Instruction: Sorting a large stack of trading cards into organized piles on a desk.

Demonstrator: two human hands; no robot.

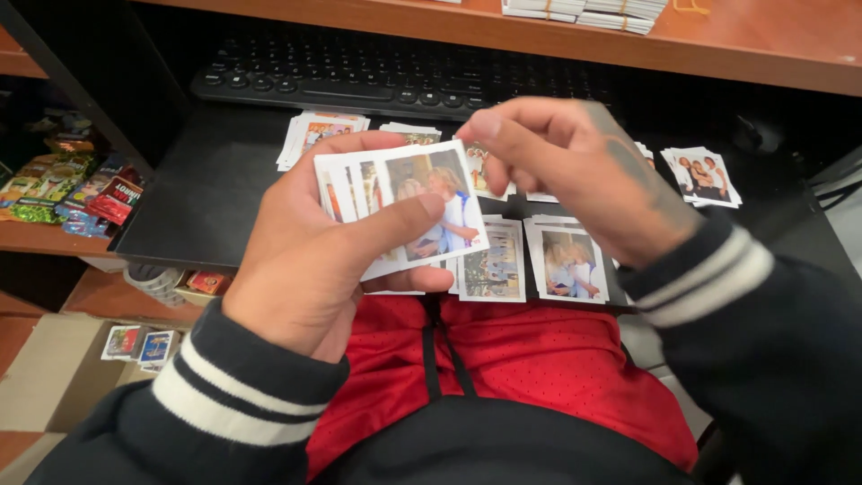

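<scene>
Two hands meet over a fanned stack of small photo prints (404,202), held above the person's lap. The left hand (314,260) is clamped on the stack, thumb pressed across the top print and fingers curled underneath. The right hand (575,175) pinches the stack's upper right corner between thumb and fingertips.

Just below, on the black worktop (206,189), lie more white-bordered prints in little piles: one pile (566,260) under the right wrist, another (319,135) near the black keyboard (395,76), another (705,175) far right. On the wooden shelf (763,40) above sit banded bundles of white cards (584,11). At the far left, a lower shelf carries colourful flat packets (72,184), green, yellow and red. Small square stickers (139,346), red and blue, lie on a cardboard box (54,373) below.
</scene>
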